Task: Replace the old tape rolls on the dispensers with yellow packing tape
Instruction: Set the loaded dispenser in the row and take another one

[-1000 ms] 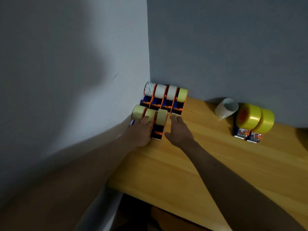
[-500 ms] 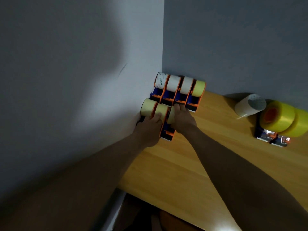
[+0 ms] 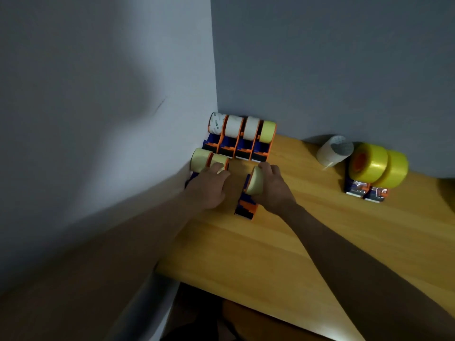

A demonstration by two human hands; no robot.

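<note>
Since half a second ago I see my right hand has pulled the orange-and-blue plastic tape dispenser with its pale yellow tape roll away from the front row, toward me and to the right; a strip of bare wooden desk now shows between it and its neighbours. That hand's fingers curl round the roll. My left hand rests with bent fingers on the second pale roll of the two front dispensers by the left wall; I cannot tell whether it truly grips it.

The back row of four dispensers in the corner carries three white rolls and one pale yellow roll at its right end. Well to the right, a loose white tape roll lies beside two bright yellow packing tape rolls, which are mounted on two dispensers with silver fronts near the back wall.
</note>
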